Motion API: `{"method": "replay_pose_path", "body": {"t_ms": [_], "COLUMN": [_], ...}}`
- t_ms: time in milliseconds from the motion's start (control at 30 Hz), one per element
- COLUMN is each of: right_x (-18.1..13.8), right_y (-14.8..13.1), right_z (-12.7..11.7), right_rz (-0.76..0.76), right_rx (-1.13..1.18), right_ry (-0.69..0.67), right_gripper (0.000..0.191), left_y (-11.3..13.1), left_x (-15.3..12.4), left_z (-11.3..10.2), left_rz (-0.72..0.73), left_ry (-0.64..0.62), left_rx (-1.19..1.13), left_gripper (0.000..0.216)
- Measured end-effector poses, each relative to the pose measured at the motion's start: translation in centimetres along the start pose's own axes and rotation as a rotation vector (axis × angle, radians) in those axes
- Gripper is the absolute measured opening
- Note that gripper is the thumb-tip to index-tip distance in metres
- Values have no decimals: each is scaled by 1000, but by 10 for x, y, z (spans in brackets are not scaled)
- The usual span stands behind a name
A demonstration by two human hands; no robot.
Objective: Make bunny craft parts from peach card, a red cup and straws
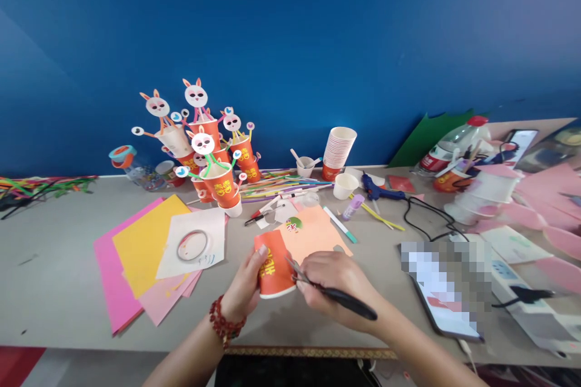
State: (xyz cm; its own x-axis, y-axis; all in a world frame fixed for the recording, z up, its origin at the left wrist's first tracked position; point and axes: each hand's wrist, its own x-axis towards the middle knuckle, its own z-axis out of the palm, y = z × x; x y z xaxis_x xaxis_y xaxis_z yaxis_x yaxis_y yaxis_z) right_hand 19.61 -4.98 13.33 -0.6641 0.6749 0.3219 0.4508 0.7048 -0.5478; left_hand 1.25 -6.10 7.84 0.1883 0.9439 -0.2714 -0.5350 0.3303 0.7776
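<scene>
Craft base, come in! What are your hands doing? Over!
Left hand grips orange paper cup. Right hand holds scissors, tips at cup. Nothing between them.

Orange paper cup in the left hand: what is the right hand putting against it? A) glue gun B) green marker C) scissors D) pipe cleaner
C: the right hand grips black-handled scissors with the blade tips at the orange paper cup, which the left hand holds.
</scene>
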Motion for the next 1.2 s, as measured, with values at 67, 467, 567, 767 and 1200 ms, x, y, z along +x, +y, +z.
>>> {"method": "replay_pose_path", "body": {"t_ms": [67,467,567,767,1200], "right_x": [-3,-19,-19,-22,-16], "right_y": [1,12,7,-1,-3], "right_z": [-5,-6,-5,-11,-13], "right_rz": [95,566,505,364,231], "right_rx": [181,805,709,450,371], "right_ry": [-36,82,49,-57,-166], "right_gripper": [30,25,27,24,28], "left_y": [-6,-4,-9,-7,-13], "left_x": [1,2,4,6,8], "left_z": [1,-5,-3,-1,-18], "left_rz": [-2,146,115,69,25], "left_ry": [51,-199,-219,-266,-244], "left_rx": [-28,-212,-251,-269,-138], "left_gripper": [43,47,47,46,45]}}
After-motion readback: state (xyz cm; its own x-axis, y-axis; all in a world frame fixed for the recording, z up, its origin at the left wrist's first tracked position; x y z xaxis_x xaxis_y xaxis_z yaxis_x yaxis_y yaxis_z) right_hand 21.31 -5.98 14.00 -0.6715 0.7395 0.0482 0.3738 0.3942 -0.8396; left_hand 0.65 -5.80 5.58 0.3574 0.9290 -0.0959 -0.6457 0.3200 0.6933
